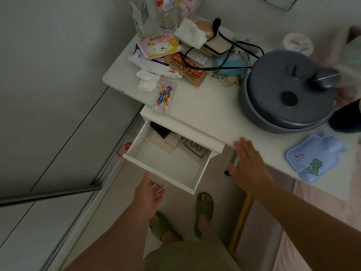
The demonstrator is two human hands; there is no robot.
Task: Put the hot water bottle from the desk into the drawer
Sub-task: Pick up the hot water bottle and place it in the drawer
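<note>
The hot water bottle (312,157) is a small pale blue pouch with a green dinosaur print, lying flat near the front right edge of the white desk (207,112). The white drawer (162,169) under the desk stands pulled out, with papers and a dark item at its back. My left hand (150,194) is just below the drawer's metal handle, fingers loosely curled at it and holding nothing. My right hand (250,165) hovers flat with fingers apart at the desk's front edge, left of the bottle and apart from it.
A grey round pot-like appliance (287,90) fills the desk's right middle. Batteries in a pack (164,95), tissues, baby wipes, cables and a bottle crowd the back left. A sliding wardrobe door is at left. My feet in green slippers (203,212) stand below the drawer.
</note>
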